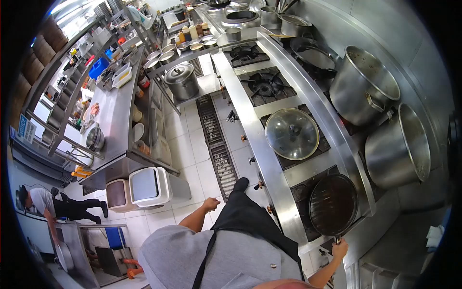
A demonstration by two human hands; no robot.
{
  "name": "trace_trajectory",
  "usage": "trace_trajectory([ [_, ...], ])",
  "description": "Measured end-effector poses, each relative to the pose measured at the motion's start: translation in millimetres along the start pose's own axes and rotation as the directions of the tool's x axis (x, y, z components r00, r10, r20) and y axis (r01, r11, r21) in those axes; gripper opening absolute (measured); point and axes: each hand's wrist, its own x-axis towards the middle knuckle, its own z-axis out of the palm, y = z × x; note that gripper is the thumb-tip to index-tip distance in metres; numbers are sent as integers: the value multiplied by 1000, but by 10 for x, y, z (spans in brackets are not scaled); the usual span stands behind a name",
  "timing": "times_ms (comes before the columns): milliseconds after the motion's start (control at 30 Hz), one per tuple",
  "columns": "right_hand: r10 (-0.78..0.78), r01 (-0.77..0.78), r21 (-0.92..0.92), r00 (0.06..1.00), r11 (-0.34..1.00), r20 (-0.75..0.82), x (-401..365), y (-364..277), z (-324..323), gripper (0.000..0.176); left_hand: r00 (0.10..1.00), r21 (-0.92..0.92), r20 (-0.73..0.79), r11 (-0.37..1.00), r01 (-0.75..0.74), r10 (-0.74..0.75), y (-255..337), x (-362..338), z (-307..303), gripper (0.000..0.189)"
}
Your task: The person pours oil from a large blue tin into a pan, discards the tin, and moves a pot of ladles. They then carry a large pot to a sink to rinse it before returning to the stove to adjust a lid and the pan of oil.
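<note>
White-tiled kitchen floor [178,150]; blue sign [26,129] at left, wording unclear.
Right hand [340,249] grips frying pan [333,204] on stove [273,176]; left hand [211,204] loosely curled.

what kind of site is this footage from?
Most likely a commercial kitchen: there's a long steel gas range with a pan on its near burner, a large steel stockpot by the wall, and a grated floor drain.

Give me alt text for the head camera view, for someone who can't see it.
A person's right hand grips the handle of a dark frying pan on a steel stove; the left hand is off the stove. Farther along sits a round glass lid, with two large steel pots to the right.
</note>
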Motion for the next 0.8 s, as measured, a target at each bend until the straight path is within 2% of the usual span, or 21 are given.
trace_trajectory([
  [267,-73,73,11,997,997,2,11,35,13,22,1000,24,7,1000,9,-9,-35,13,36,32],
  [367,-39,38,-58,999,998,-19,19,38,47,22,1000,-10,7,1000,22,-22,-45,-6,50,30],
  [567,43,-44,-56,999,997,-17,-6,-60,-2,25,1000,-5,7,1000,16,-16,-53,-26,34,33],
  [800,8,-11,-61,998,998,-55,-29,-103,-24,18,1000,-44,-2,999,20,-20,0,-109,25,31],
])
